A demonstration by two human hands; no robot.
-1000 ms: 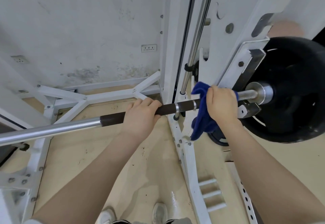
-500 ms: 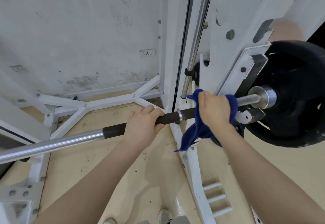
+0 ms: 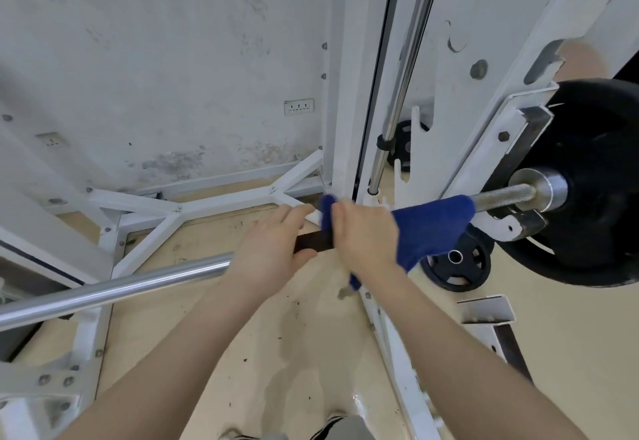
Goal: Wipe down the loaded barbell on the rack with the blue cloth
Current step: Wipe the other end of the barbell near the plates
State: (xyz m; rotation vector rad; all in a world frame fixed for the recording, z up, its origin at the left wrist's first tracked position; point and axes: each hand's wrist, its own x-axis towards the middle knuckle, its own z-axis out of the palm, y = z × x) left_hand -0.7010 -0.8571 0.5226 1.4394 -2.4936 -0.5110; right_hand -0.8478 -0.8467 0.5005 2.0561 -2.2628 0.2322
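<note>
The barbell [image 3: 138, 282] runs from lower left up to the right, chrome with a dark knurled stretch [image 3: 313, 242], and carries a large black plate [image 3: 601, 177] at its right end. My left hand [image 3: 273, 249] grips the bar over the dark stretch. Right beside it, my right hand [image 3: 363, 235] holds the blue cloth [image 3: 432, 228] wrapped round the bar. The cloth drapes along the bar toward the steel collar [image 3: 539, 189], and one corner hangs below my wrist.
White rack uprights [image 3: 349, 94] and a chrome guide rod [image 3: 404, 76] stand just behind my hands. A small black plate [image 3: 456, 263] leans near the rack base. White floor braces [image 3: 193, 204] cross the tan floor by the stained wall. My shoes show at the bottom edge.
My right hand has slid the cloth leftward along the bar, away from the collar, until it sits almost against my left hand. The left hand has kept its grip.
</note>
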